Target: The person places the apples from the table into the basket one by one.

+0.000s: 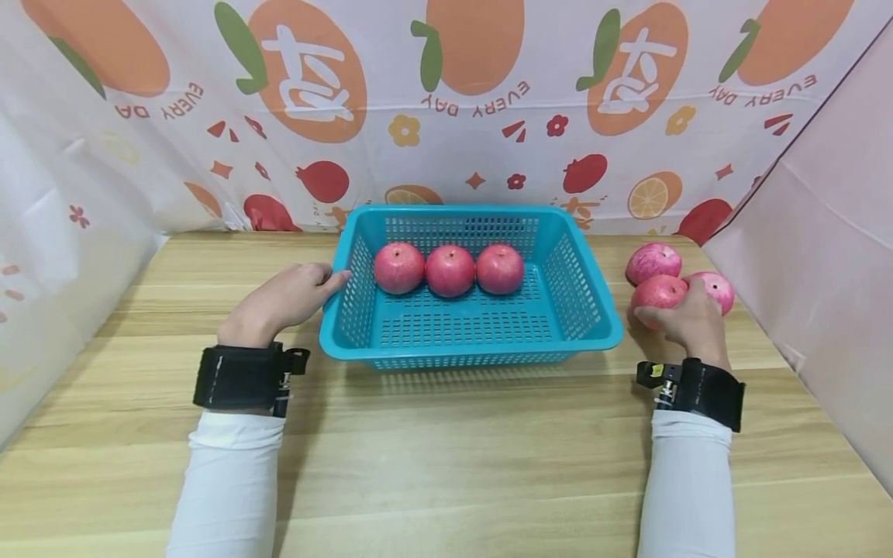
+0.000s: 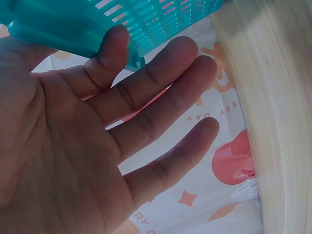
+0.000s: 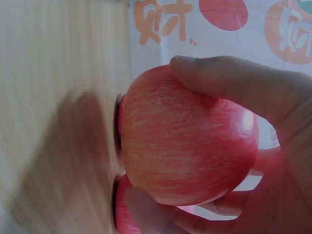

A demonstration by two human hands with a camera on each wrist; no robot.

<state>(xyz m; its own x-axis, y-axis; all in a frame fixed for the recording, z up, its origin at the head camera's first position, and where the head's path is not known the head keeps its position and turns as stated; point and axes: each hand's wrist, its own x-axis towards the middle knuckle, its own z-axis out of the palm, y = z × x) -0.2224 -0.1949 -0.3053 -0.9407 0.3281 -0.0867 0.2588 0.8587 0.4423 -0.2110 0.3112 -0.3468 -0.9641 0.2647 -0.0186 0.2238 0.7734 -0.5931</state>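
Note:
A blue perforated plastic basket point(image 1: 460, 353) stands on the table with three red apples point(image 1: 449, 271) in a row inside. At its left rim, my left hand point(image 1: 289, 298) pinches the edge with thumb and index finger. In the left wrist view the other fingers point(image 2: 165, 114) stretch out beside the basket wall. To the right of the basket, my right hand point(image 1: 691, 322) grips a red apple point(image 3: 190, 141) between thumb and fingers. Close behind that apple lies a pink-streaked apple point(image 1: 654, 262), and another apple point(image 1: 718, 291) sits to its right, partly behind the hand.
The wood-grain table point(image 1: 446, 457) stretches in front of the basket. A white curtain printed with fruit point(image 1: 481, 147) hangs right behind the basket, and pale sheets close off the left and right sides. Both wrists wear black straps point(image 1: 237, 377) with small mounts.

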